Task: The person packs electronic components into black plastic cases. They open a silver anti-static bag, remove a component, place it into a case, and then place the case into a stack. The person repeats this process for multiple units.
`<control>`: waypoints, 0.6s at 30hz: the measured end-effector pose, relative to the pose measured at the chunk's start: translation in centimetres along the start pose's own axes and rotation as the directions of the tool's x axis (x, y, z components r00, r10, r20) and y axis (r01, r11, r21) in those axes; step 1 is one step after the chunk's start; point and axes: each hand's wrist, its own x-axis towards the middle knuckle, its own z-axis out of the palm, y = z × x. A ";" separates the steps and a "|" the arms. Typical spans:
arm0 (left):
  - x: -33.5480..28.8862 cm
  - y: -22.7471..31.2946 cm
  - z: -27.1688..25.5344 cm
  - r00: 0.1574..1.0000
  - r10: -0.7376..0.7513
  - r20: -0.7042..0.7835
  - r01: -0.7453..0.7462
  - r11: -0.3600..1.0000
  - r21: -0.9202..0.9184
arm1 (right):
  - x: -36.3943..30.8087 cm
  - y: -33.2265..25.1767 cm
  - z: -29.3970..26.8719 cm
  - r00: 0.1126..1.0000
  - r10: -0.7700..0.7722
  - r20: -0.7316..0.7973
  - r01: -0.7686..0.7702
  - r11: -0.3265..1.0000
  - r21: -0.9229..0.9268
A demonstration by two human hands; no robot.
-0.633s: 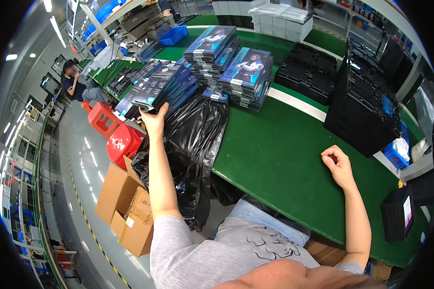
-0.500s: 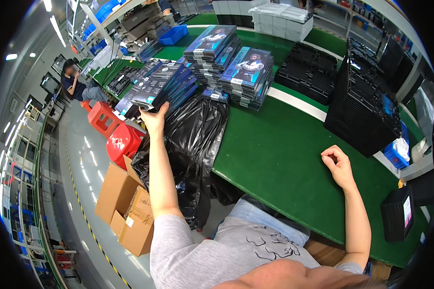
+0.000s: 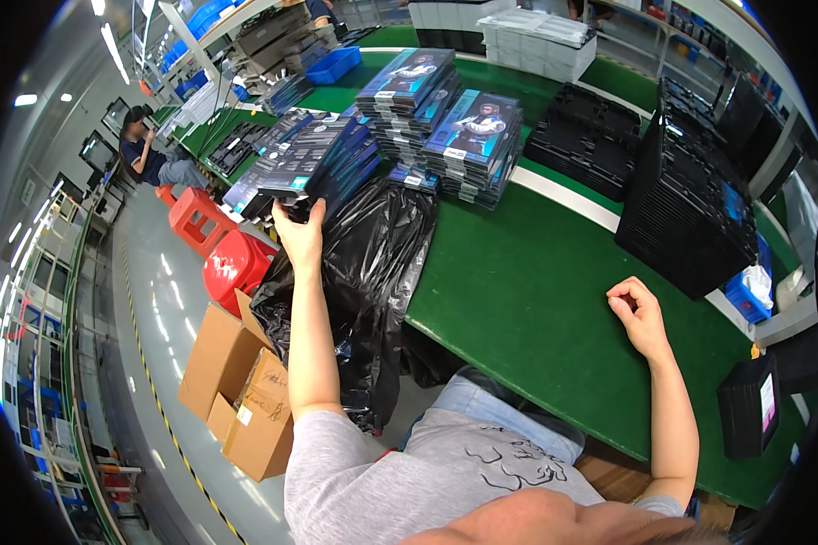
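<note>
Where flat black-and-blue cardboard boxes lie stacked, upper left, the left hand parts its fingers at their edge (grip unclear); the right hand curls in loosely. They look stiff, light, slick: hold opposite edges.

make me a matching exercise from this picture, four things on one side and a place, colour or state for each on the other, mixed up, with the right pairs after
Things
1. left hand
2. right hand
3. nearest stool
4. cardboard box

Places, colours, states
A. red
B. at the near edge of the dark printed boxes
C. brown, with flaps open
D. curled, at the green table

Right pairs: 1-B, 2-D, 3-A, 4-C
</note>
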 end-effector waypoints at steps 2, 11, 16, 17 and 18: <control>-0.7 1.4 0.3 0.998 -0.058 -0.021 0.060 0.996 0.063 | -0.1 0.3 -0.1 1.000 0.000 -0.009 0.000 1.000 -0.006; -1.5 1.6 2.2 0.986 0.012 -0.167 -0.009 1.000 0.020 | 0.0 0.2 0.1 1.000 -0.022 -0.002 0.022 0.999 -0.025; -1.2 3.3 2.4 0.989 0.049 -0.138 -0.053 0.998 -0.021 | -0.1 0.3 0.0 0.999 -0.052 -0.002 0.052 0.998 -0.040; -1.1 3.2 2.5 0.986 0.077 -0.150 -0.080 0.997 -0.010 | -0.1 0.3 0.0 0.999 -0.054 -0.001 0.054 0.997 -0.046; -0.8 3.0 2.8 0.981 0.105 -0.161 -0.107 0.994 0.001 | -0.1 0.4 0.0 0.998 -0.057 0.001 0.057 0.997 -0.053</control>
